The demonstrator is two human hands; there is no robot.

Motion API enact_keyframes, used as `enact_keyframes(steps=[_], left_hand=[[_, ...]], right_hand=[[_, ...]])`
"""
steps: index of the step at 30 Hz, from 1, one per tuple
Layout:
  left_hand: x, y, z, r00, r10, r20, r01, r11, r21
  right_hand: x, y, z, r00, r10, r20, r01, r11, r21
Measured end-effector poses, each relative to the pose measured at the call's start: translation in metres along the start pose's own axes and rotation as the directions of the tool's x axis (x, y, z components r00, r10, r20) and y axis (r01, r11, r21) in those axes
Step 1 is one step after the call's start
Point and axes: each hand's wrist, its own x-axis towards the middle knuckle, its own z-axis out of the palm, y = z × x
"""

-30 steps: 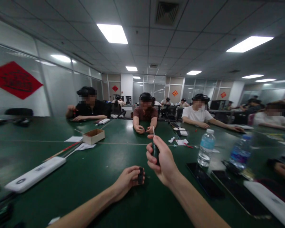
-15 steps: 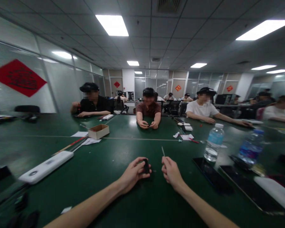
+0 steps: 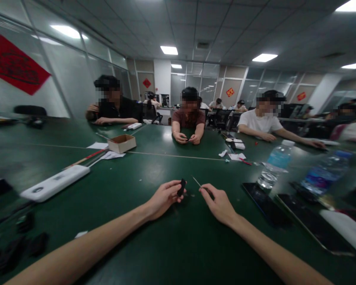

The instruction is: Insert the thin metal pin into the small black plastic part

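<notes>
A small black piece [image 3: 181, 187] is pinched in the fingers of my left hand [image 3: 165, 198], above the green table [image 3: 154, 245]. To its right, my right hand [image 3: 218, 201] grips a thin metallic tool [image 3: 196, 181] whose tip slants up and left toward the black piece. A gap separates the tool tip from the piece. What the tool's rear end looks like is hidden by my right fingers.
On the left lie a white power bank-like device [image 3: 56, 183], an open cardboard box [image 3: 121, 144] and black parts [image 3: 25, 247]. To the right are two bottles [image 3: 274, 164] [image 3: 326, 173] and dark phones [image 3: 267, 206]. Several people sit across the table.
The view has tilted down. My right hand has turned, so the tool now leans left toward the black piece instead of standing nearly upright. The black piece has tilted in my left fingers.
</notes>
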Motion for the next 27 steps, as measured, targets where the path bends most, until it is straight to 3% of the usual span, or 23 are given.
enact_keyframes(steps=[5,15,21,27], left_hand=[[0.003,0.001,0.004,1.000,0.009,0.016,-0.009,1.000,-0.012],[0.004,0.000,0.002,0.999,-0.007,0.041,0.009,0.999,-0.032],[0.007,-0.002,0.000,0.999,-0.017,0.032,0.020,0.997,-0.072],[0.004,-0.001,-0.003,0.997,-0.059,0.055,0.063,0.995,-0.080]], right_hand=[[-0.007,0.001,0.004,0.988,-0.138,0.070,0.151,0.960,-0.237],[-0.007,0.006,0.008,0.985,-0.155,0.077,0.172,0.933,-0.315],[-0.009,0.003,0.009,0.983,-0.134,0.129,0.177,0.882,-0.436],[-0.010,0.002,0.010,0.968,-0.154,0.196,0.226,0.873,-0.433]])
